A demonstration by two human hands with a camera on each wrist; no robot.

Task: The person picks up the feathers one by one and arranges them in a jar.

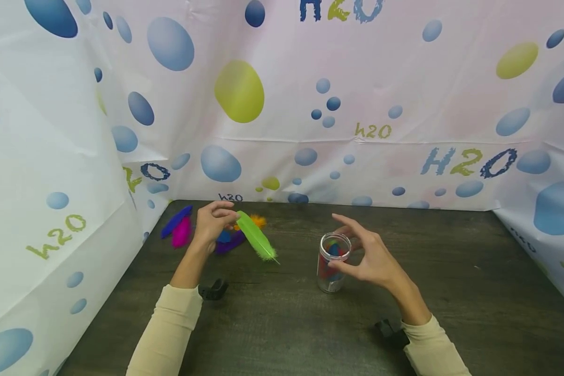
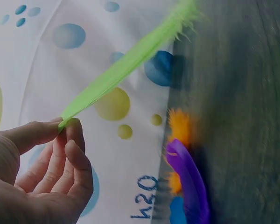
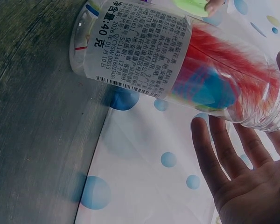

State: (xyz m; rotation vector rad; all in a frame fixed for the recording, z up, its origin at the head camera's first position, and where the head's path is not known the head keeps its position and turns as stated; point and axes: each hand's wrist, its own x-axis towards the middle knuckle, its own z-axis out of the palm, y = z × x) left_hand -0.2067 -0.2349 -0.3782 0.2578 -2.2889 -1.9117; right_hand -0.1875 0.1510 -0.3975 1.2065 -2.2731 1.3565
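Note:
My left hand (image 1: 212, 225) pinches a bright green feather (image 1: 257, 237) at one end between thumb and fingers. The feather slants down to the right in the head view, its fluffy end lowest. A clear jar (image 1: 330, 282) without a lid stands upright on the table, with red and blue feathers (image 3: 210, 88) inside. My right hand (image 1: 373, 256) is spread about the jar's upper part, thumb near the front of the rim and fingers behind. In the right wrist view those fingers (image 3: 224, 144) are nearly straight. A printed white label (image 3: 137, 44) covers part of the jar.
Beyond and beside my left hand lie several loose feathers: a blue one (image 1: 176, 222), a magenta one (image 1: 181, 233), a purple one (image 2: 191, 182) and an orange one (image 2: 179, 126). The dark wooden table (image 1: 282, 334) meets a patterned white sheet (image 1: 282, 120) at the back and sides.

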